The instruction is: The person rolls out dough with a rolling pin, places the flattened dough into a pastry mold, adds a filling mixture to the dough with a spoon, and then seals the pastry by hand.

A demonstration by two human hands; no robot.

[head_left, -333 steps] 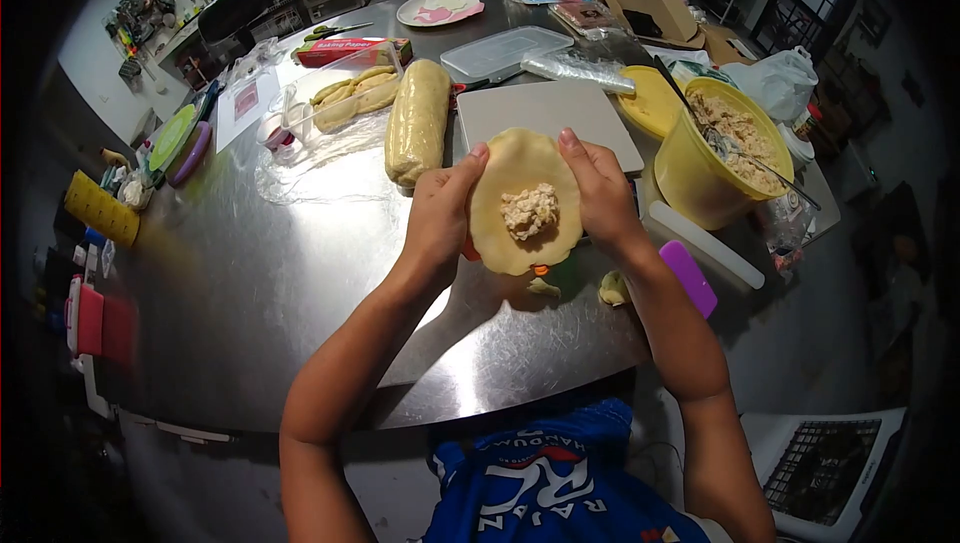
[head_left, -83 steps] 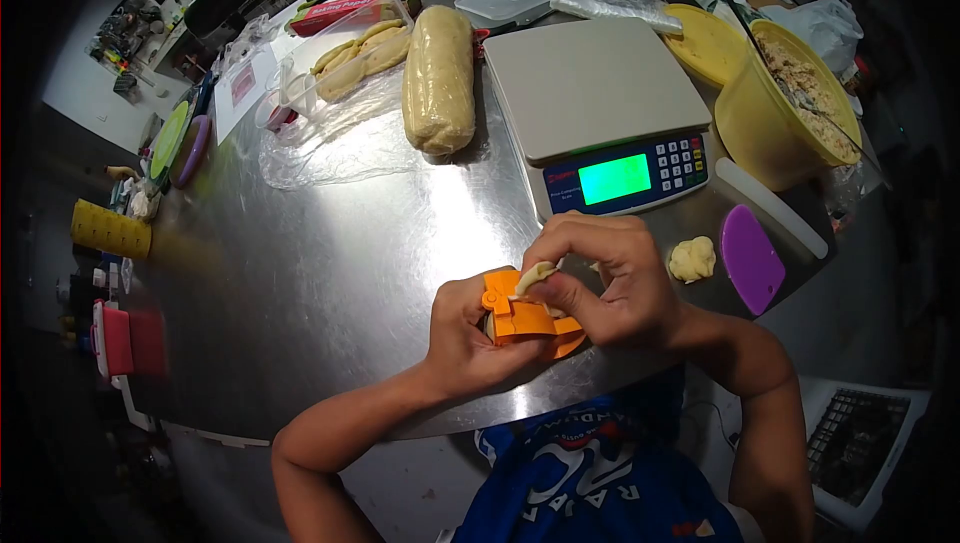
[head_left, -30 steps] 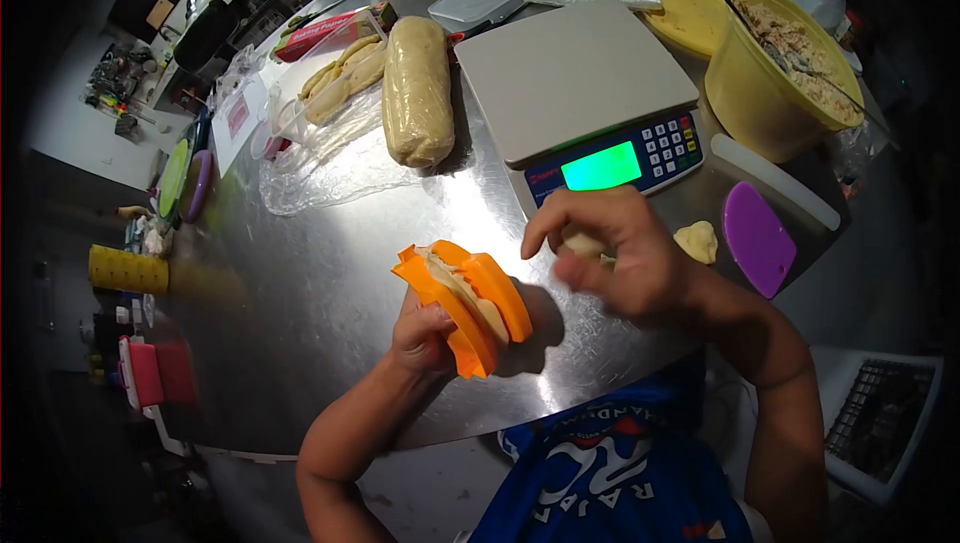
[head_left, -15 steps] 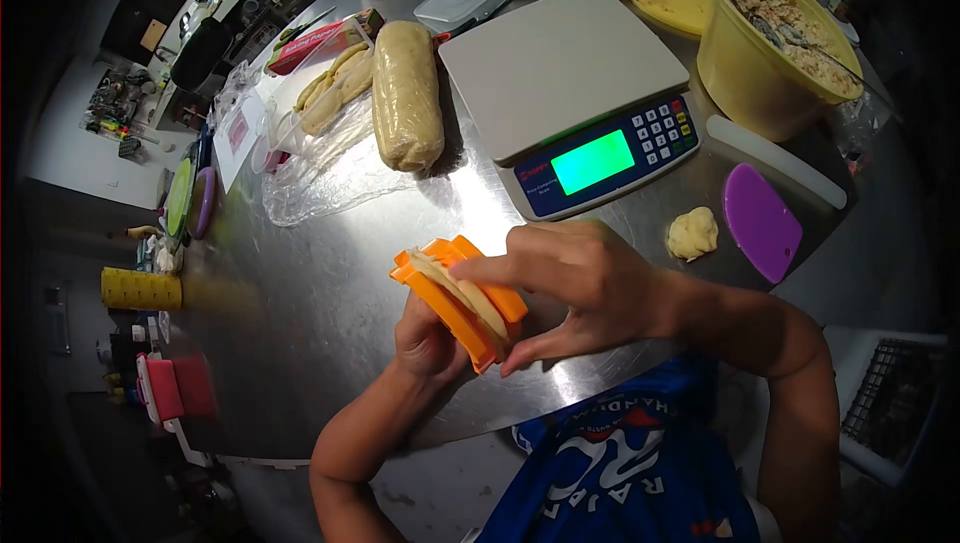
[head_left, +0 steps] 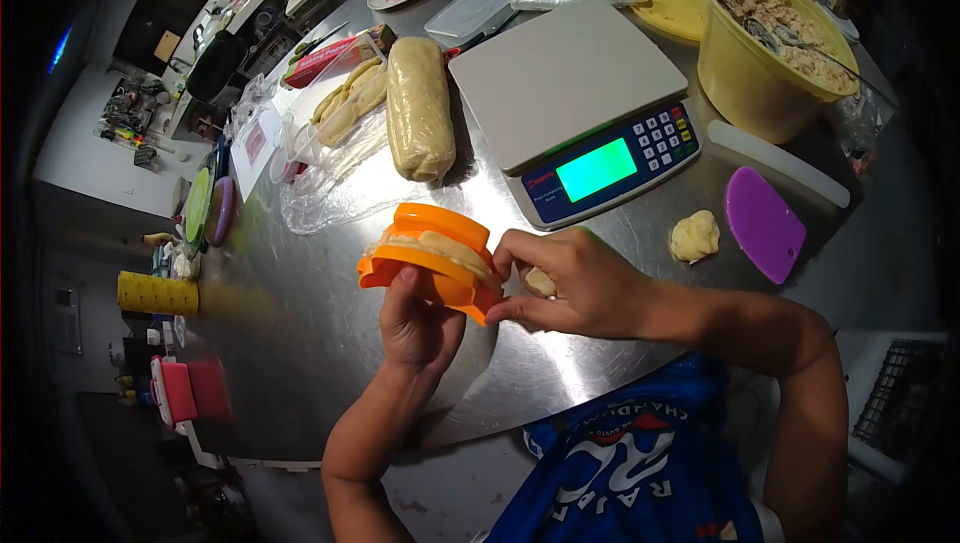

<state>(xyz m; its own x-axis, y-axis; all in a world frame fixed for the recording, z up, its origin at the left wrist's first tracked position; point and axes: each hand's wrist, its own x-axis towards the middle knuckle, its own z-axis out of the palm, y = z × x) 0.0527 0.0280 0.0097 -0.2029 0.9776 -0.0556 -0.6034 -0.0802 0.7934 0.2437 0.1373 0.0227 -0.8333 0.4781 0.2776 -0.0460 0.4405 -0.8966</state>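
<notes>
An orange hinged dumpling press [head_left: 425,268] is held above the metal table, partly folded, with pale dough [head_left: 430,243] showing between its two halves. My left hand [head_left: 415,328] grips the press from below, thumb against its near side. At the right end of the press is my right hand [head_left: 580,288], its thumb and forefinger touching the edge. A small piece of dough [head_left: 541,283] shows inside the curled fingers of that hand. To the right, a dough ball [head_left: 694,237] lies on the table beside a purple scraper [head_left: 764,225].
Beyond my hands stands a digital scale [head_left: 580,93] with a lit display. A wrapped dough log [head_left: 420,108] lies to its left. At the right are a yellow tub [head_left: 745,83] of filling with utensils and a white rolling pin [head_left: 780,163]. A baking paper box [head_left: 325,60] sits farther back.
The press has turned from steeply slanted to nearly level and moved slightly up and left. My right fingers have moved from the dough to the press's right end; a dough piece now shows in that hand.
</notes>
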